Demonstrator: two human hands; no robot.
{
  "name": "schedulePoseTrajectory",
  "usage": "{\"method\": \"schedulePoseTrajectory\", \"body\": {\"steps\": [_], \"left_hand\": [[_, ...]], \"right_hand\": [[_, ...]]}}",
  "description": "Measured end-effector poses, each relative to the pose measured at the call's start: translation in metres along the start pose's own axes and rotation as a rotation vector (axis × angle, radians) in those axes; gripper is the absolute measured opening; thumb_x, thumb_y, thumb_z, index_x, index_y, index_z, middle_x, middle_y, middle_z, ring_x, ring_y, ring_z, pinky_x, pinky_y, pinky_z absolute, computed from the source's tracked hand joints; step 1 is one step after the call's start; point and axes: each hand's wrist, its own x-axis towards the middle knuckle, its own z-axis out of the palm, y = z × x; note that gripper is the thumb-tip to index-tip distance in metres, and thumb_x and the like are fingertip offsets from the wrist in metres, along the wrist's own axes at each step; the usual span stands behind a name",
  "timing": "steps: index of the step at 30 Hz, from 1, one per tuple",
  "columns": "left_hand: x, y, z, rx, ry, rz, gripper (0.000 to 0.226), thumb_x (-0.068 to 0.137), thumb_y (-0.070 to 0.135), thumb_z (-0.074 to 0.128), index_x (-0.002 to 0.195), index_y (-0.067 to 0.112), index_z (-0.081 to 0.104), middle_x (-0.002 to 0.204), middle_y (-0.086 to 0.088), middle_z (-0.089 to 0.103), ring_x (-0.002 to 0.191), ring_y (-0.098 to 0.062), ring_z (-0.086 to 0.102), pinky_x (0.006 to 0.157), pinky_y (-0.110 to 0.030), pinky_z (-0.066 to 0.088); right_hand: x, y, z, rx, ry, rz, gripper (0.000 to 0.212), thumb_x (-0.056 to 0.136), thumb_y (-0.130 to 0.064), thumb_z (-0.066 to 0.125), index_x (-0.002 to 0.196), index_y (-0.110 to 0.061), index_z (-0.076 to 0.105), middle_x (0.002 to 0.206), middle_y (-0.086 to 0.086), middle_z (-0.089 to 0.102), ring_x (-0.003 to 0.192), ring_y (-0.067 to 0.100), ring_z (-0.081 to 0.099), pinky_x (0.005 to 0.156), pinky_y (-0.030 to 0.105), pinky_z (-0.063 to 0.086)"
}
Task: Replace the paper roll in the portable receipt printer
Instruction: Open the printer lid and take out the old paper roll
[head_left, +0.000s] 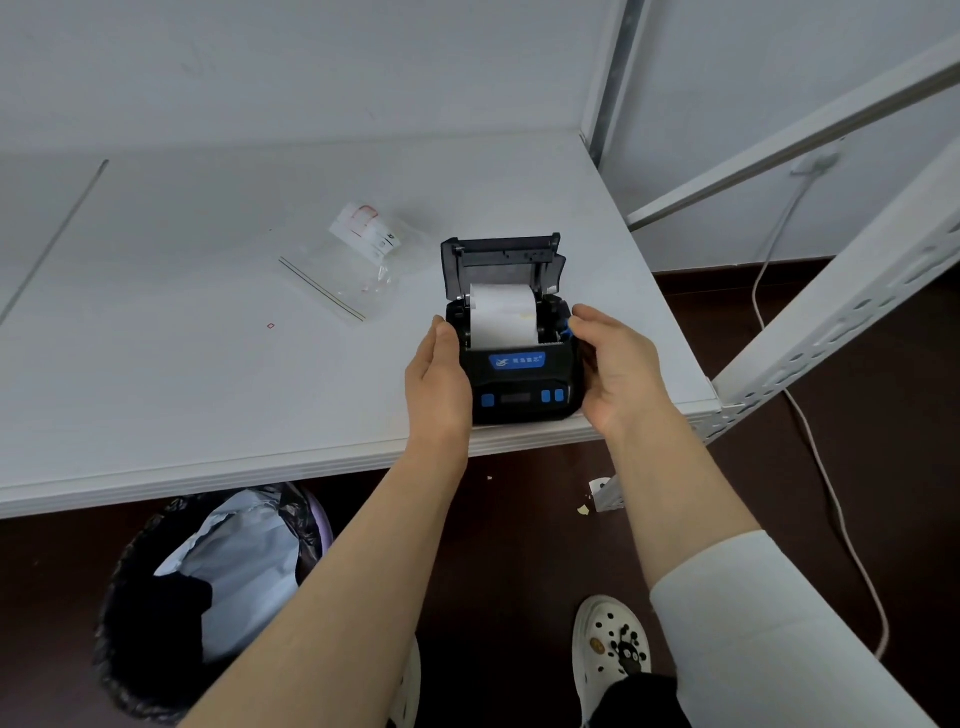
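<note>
A black portable receipt printer (519, 382) with blue buttons stands near the front right corner of the white table (208, 364). Its lid (501, 260) is swung up and back. A white paper roll (503, 317) sits in the open bay, its loose end lying toward the front. My left hand (439, 379) presses flat against the printer's left side. My right hand (618, 369) cups the right side, fingertips at a blue latch near the bay's edge. Both hands grip the printer body.
A clear zip bag (348, 270) with a printed label lies on the table behind and left of the printer. Under the table stands a bin with a black liner (208, 587). A white metal shelf frame (831, 322) and a cable (810, 431) are at the right.
</note>
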Motion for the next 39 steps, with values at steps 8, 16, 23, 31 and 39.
{"method": "schedulePoseTrajectory", "body": {"steps": [8, 16, 23, 31, 39], "left_hand": [[-0.006, 0.014, -0.005, -0.019, 0.071, 0.049, 0.036, 0.094, 0.013, 0.047, 0.128, 0.007, 0.054, 0.132, -0.005, 0.057, 0.123, -0.017, 0.051, 0.106, -0.025, 0.037], [-0.011, 0.018, -0.007, 0.048, 0.042, 0.108, 0.032, 0.091, 0.002, 0.045, 0.119, 0.004, 0.061, 0.122, -0.009, 0.062, 0.113, -0.018, 0.057, 0.101, -0.027, 0.043], [-0.008, 0.016, -0.010, 0.074, 0.042, 0.126, 0.034, 0.087, -0.001, 0.049, 0.119, 0.005, 0.061, 0.124, -0.011, 0.062, 0.111, -0.018, 0.057, 0.103, -0.031, 0.044], [-0.016, 0.016, -0.010, 0.158, -0.009, 0.285, 0.062, 0.076, 0.015, 0.073, 0.132, 0.022, 0.050, 0.137, 0.004, 0.051, 0.124, -0.003, 0.044, 0.102, -0.018, 0.033], [-0.022, 0.027, -0.021, 0.047, -0.032, 0.364, 0.063, 0.071, 0.015, 0.078, 0.129, 0.021, 0.053, 0.127, 0.006, 0.058, 0.118, -0.006, 0.052, 0.070, -0.005, 0.047]], "right_hand": [[-0.014, -0.007, 0.005, -0.365, 0.053, -0.288, 0.033, 0.081, -0.018, 0.066, 0.113, -0.017, 0.062, 0.114, -0.003, 0.062, 0.103, 0.008, 0.058, 0.086, 0.020, 0.046], [-0.014, 0.001, 0.018, -0.992, 0.030, -0.564, 0.035, 0.074, -0.032, 0.071, 0.107, -0.021, 0.068, 0.129, 0.001, 0.053, 0.121, 0.017, 0.049, 0.107, 0.039, 0.037], [-0.016, 0.003, 0.022, -1.142, 0.118, -0.710, 0.018, 0.089, -0.027, 0.053, 0.096, -0.021, 0.069, 0.119, 0.000, 0.062, 0.114, 0.028, 0.051, 0.101, 0.041, 0.038], [-0.041, -0.014, 0.035, -0.632, -0.100, -0.618, 0.011, 0.095, -0.019, 0.038, 0.098, -0.017, 0.049, 0.089, -0.002, 0.055, 0.085, 0.016, 0.056, 0.077, 0.017, 0.047], [-0.053, -0.014, 0.049, -0.460, -0.211, -0.536, 0.010, 0.094, -0.022, 0.037, 0.093, -0.023, 0.047, 0.116, 0.014, 0.059, 0.104, 0.030, 0.062, 0.080, 0.042, 0.058]]}}
